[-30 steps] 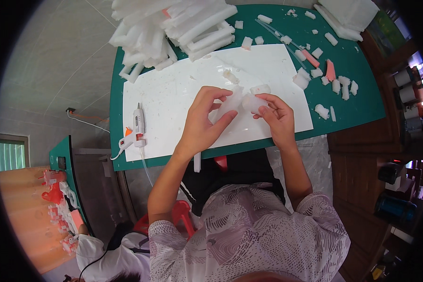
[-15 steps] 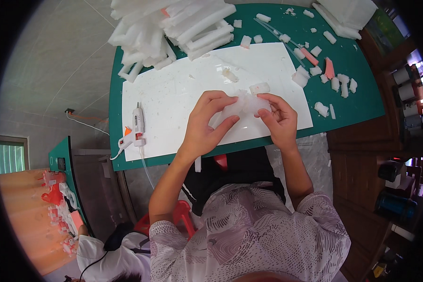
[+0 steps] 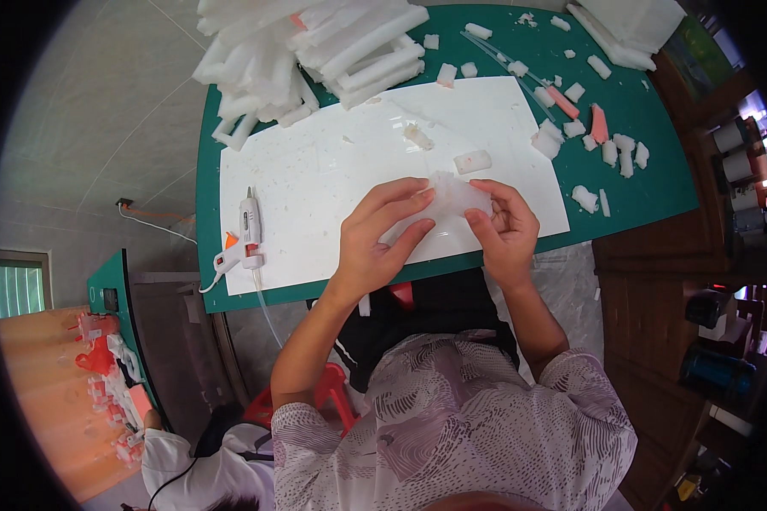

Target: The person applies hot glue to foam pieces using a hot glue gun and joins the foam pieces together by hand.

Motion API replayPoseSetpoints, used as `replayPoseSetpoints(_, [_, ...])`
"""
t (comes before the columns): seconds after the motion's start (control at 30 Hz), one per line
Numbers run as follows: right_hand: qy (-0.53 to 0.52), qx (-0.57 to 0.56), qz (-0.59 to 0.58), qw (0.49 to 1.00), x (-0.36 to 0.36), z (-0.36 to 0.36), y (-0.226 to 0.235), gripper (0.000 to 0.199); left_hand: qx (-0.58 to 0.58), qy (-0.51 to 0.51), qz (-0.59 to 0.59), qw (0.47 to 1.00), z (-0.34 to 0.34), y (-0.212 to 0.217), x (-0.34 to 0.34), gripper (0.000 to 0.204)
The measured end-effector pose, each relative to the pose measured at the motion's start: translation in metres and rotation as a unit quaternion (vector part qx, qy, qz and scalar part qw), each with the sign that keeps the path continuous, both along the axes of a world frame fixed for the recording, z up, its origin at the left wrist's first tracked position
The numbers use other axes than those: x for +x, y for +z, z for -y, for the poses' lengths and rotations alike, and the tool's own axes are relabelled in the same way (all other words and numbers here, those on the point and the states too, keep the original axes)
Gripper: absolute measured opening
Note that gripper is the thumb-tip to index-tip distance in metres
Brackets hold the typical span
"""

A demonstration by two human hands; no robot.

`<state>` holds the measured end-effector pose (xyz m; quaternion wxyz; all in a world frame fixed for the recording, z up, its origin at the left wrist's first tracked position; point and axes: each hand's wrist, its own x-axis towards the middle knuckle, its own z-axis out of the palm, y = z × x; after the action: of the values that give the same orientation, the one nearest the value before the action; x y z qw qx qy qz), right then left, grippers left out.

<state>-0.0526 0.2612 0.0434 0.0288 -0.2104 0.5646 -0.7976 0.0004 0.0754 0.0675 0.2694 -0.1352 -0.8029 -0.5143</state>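
Observation:
Between my two hands is a translucent white piece of foam (image 3: 458, 198), held over the near part of a white board (image 3: 315, 204). My left hand (image 3: 383, 226) pinches its left side with thumb and fingers. On its right side, the thumb and fingers of my right hand (image 3: 510, 226) close on it. Just beyond the held piece lies a small white foam block (image 3: 472, 162). Farther off on the board rests a rough, yellowish foam scrap (image 3: 418, 136). A white glue gun (image 3: 250, 228) with an orange trigger lies at the board's left side.
The board lies on a green table (image 3: 639, 196). A tall pile of white foam strips (image 3: 315, 60) stands at the far left. White foam scraps, pink foam pieces (image 3: 599, 124) and clear glue sticks (image 3: 507, 64) are scattered right. A person in a white shirt (image 3: 204, 468) is at lower left.
Both hands have drawn slightly nearer to me with the foam piece, leaving a wider gap to the small block. My left fingers have shifted on the piece.

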Motion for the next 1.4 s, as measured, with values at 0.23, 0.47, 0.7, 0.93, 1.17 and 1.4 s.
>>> replayPoseSetpoints(0.23, [-0.009, 0.000, 0.001, 1.000, 0.003, 0.004, 0.001, 0.034, 0.015, 0.012, -0.007, 1.000, -0.003, -0.004, 0.002, 0.033])
replayPoseSetpoints(0.47, [-0.020, -0.002, -0.015, 1.000, 0.008, 0.013, -0.001, 0.034, 0.038, 0.042, -0.027, 0.998, -0.001, -0.013, 0.006, 0.032])
replayPoseSetpoints(0.7, [-0.020, -0.018, -0.006, 1.000, 0.012, 0.014, 0.001, 0.034, 0.109, -0.002, -0.035, 0.993, -0.002, -0.016, 0.010, 0.031])
replayPoseSetpoints(0.93, [-0.025, -0.024, 0.008, 0.999, 0.015, 0.017, 0.003, 0.032, 0.141, -0.011, -0.037, 0.989, -0.003, -0.020, 0.011, 0.028])
replayPoseSetpoints(1.17, [-0.012, 0.001, 0.019, 1.000, 0.012, 0.015, 0.002, 0.033, 0.136, -0.014, -0.048, 0.989, 0.000, -0.020, 0.010, 0.027])
replayPoseSetpoints(1.4, [0.010, -0.016, 0.019, 1.000, 0.010, 0.014, 0.005, 0.033, 0.110, -0.018, -0.043, 0.993, 0.003, -0.019, 0.010, 0.025])
